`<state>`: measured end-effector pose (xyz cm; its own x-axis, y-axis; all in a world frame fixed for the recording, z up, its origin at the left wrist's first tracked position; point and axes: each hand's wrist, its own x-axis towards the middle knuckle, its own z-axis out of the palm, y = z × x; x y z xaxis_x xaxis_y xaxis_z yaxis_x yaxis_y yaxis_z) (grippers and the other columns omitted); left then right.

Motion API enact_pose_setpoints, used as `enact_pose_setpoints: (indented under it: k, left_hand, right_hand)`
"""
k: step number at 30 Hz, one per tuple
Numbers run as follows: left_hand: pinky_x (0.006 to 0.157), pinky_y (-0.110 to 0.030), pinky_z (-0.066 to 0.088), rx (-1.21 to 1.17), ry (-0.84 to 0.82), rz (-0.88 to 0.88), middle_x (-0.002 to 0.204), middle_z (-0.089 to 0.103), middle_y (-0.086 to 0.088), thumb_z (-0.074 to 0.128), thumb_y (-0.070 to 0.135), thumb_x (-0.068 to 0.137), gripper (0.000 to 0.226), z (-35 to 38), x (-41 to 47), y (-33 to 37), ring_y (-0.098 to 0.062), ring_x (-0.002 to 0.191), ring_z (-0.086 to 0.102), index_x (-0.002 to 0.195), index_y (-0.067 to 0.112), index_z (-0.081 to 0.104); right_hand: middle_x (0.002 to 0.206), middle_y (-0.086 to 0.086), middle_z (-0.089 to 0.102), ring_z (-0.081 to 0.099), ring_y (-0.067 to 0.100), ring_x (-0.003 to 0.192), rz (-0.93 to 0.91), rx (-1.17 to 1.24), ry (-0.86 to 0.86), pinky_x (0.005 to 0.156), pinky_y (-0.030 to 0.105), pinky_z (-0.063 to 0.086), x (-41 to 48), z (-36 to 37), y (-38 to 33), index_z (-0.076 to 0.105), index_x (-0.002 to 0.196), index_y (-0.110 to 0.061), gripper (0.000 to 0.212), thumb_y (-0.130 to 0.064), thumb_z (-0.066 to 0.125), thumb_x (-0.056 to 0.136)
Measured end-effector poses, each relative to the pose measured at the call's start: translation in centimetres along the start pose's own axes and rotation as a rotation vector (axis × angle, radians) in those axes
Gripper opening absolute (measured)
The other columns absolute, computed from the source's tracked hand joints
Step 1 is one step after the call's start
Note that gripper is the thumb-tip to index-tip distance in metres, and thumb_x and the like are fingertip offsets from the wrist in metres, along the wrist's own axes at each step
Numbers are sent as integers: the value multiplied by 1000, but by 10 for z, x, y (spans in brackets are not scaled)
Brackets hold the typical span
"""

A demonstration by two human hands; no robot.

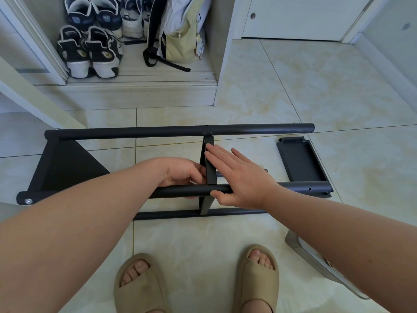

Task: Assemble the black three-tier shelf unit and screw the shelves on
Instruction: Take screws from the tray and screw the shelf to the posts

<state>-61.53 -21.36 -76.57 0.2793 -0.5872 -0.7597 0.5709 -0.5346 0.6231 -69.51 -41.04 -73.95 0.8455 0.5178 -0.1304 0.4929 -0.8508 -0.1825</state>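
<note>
Facing sneakers point(90, 53) and a backpack point(180, 37) beyond the frame point(158, 131) lying on the floor point(293, 86), I am gripping its middle shelf point(211, 166) with my left hand point(182, 171), my right hand point(243, 177) pressing flat against it.

My forearms reach from the lower corners to frame centre. My left hand point(182, 173) curls its fingers, grasp hidden; my right hand point(244, 177) lies flat, fingers straight, thumb spread.
</note>
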Motion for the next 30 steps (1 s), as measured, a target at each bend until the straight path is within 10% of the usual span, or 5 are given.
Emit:
enact_pose_setpoints:
  k: [30]
  left_hand:
    - [89,-39,54,-10,82,-61,89,71,-2,55,19,97,14,4,-2,3,-18,87,66,102,17,68]
  right_hand:
    - [170,0,3,5,16,156,1,-1,9,128,39,5,0,-1,-1,13,162,-13,90,-63,35,90]
